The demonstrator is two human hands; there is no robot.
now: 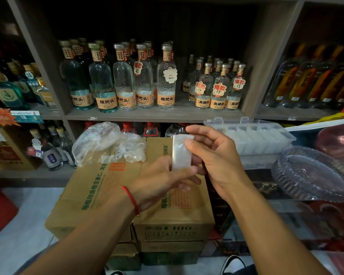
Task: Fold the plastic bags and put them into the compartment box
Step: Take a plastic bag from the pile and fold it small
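Observation:
I hold a folded plastic bag (180, 152), a small upright translucent rectangle, between both hands above stacked cardboard boxes. My left hand (161, 179) grips its lower end from below. My right hand (213, 155) pinches its upper part with thumb and fingers. A loose heap of unfolded clear plastic bags (107, 144) lies on the far left of the box top. The clear compartment box (286, 136) stands to the right with its lid open, several compartments holding folded bags.
Brown cardboard boxes (99, 187) form the work surface. Shelves of glass bottles (125, 80) fill the background. A clear ribbed glass plate (310, 173) sits at right, below the compartment box. Pale floor shows at left; shoes show at the bottom.

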